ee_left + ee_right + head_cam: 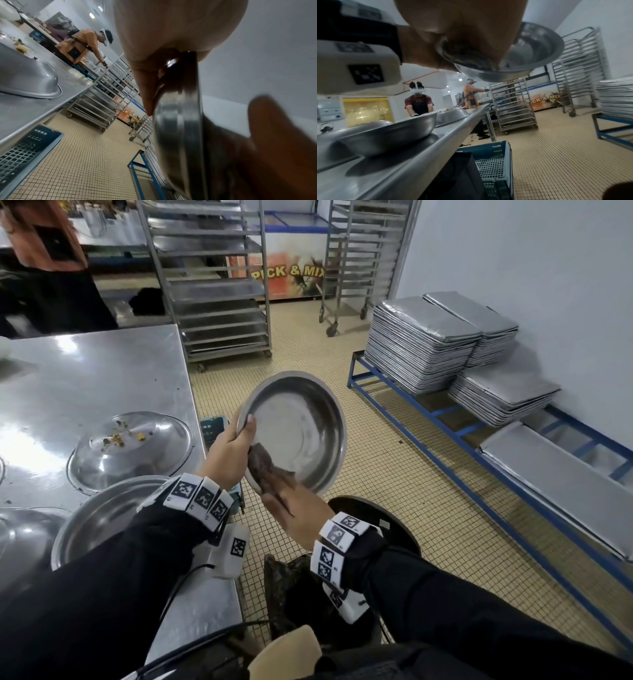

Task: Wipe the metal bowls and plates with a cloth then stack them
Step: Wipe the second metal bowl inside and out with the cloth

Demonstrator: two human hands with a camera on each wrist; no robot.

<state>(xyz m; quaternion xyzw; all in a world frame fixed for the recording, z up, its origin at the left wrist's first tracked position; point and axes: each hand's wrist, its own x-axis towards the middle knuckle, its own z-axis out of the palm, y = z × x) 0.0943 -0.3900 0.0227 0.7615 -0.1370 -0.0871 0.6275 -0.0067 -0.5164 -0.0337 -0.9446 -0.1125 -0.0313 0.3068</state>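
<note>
A round metal bowl [301, 426] is held tilted in the air past the table's corner, above the tiled floor. My left hand [236, 440] grips its left rim, thumb inside; the left wrist view shows that rim [180, 121] edge-on under the fingers [145, 83]. My right hand [291, 511] holds a brown cloth [262, 463] pressed against the bowl's lower inner wall. From the right wrist the cloth [467, 58] lies inside the bowl [537, 51]. On the steel table [102, 371] sit an upturned bowl [137, 446] carrying food scraps and an upright bowl [102, 515].
A black bin [383, 518] stands below my right hand, and a blue crate [493, 162] sits under the table edge. Stacked baking trays [428, 337] rest on a blue frame at right. Wheeled tray racks [219, 285] stand beyond. A person [418, 102] works across the table.
</note>
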